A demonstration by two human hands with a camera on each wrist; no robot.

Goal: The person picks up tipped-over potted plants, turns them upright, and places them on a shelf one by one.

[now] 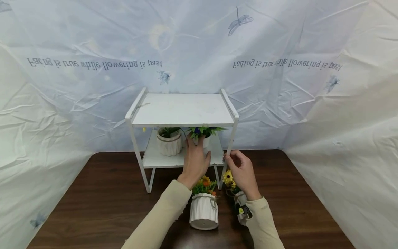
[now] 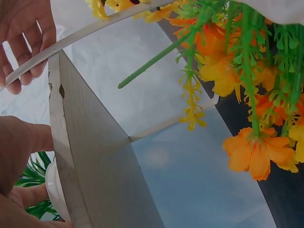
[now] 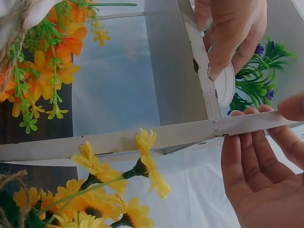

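Note:
On the lower board of a white two-tier shelf [image 1: 183, 109], my left hand [image 1: 195, 160] holds a small white pot with a green, purple-flowered plant [image 3: 263, 78]. The right wrist view shows the left fingers curled down at the pot's rim, beside the board's chipped front edge. My right hand [image 1: 245, 173] grips the shelf's right front post [image 3: 242, 125], thumb on one side and fingers on the other. To the left on the same board stands a ribbed white pot with a green plant [image 1: 169, 145]. Part of the held pot is hidden behind my left hand.
On the brown table [image 1: 93, 200], a white pot of orange flowers [image 1: 203, 211] lies tilted before the shelf. Near my right wrist is a pot of yellow flowers [image 1: 228, 177], partly covered by the sleeve. A pale printed cloth [image 1: 192, 45] hangs behind and at both sides.

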